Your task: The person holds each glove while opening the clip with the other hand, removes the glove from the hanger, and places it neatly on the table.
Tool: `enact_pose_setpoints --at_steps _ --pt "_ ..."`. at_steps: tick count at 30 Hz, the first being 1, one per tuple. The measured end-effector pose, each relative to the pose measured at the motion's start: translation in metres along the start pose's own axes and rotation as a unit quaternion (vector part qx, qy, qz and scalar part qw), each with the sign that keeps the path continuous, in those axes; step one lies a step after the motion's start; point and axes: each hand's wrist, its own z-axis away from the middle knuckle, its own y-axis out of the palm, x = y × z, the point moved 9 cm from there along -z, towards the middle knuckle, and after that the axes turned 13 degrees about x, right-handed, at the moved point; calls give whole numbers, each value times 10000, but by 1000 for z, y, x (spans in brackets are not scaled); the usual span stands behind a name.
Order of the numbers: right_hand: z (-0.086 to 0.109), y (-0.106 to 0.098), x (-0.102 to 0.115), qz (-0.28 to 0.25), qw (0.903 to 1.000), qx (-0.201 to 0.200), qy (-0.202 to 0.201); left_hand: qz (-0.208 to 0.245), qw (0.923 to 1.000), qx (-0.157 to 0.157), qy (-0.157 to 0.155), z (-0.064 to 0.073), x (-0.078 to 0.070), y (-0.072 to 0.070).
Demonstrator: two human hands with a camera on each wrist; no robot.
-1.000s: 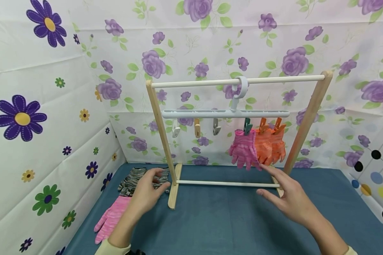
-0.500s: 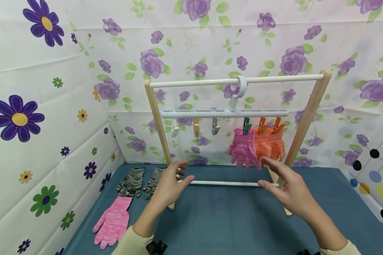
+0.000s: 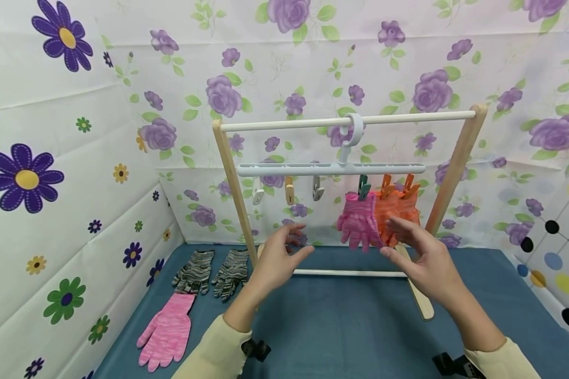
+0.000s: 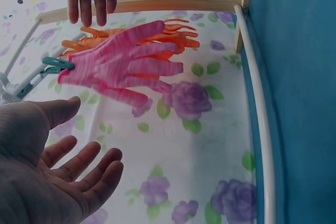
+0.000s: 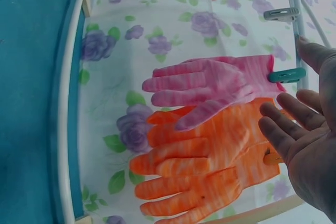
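A pink glove (image 3: 359, 221) hangs by its cuff from a dark green clothespin (image 5: 286, 75) on a pale hanger (image 3: 289, 169). Beside it, two orange gloves (image 5: 199, 150) hang from orange clothespins. My left hand (image 3: 276, 260) hovers in front of the rack's left part, fingers loosely bent, holding nothing. Just in front of the hanging gloves is my right hand (image 3: 427, 260), with fingers apart and nothing in it; it overlaps the orange gloves in the head view. Another pink glove (image 3: 168, 329) and two grey-black striped gloves (image 3: 194, 271) lie flat on the table at left.
The hanger hooks over the top white rod (image 3: 275, 125) of a wooden-sided rack (image 3: 448, 179). White, yellow and grey clothespins (image 3: 317, 188) dangle from its left half without gloves. A lower white rod (image 3: 351, 273) spans the rack above the blue tabletop (image 3: 341, 326). Flowered cloth surrounds the table.
My left hand has moved right, away from above the striped gloves, to the front of the rack. My right hand has risen slightly beside the hanging gloves. The gloves stay where they were.
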Motion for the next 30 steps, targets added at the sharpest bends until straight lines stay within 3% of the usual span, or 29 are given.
enact_pose_setpoints --at_steps 13,30 --pt "-23 -13 3 -235 9992 -132 286 337 9985 277 325 -40 -21 20" --pt "-45 -18 8 -277 9991 -213 227 615 9963 211 560 -84 -38 39"
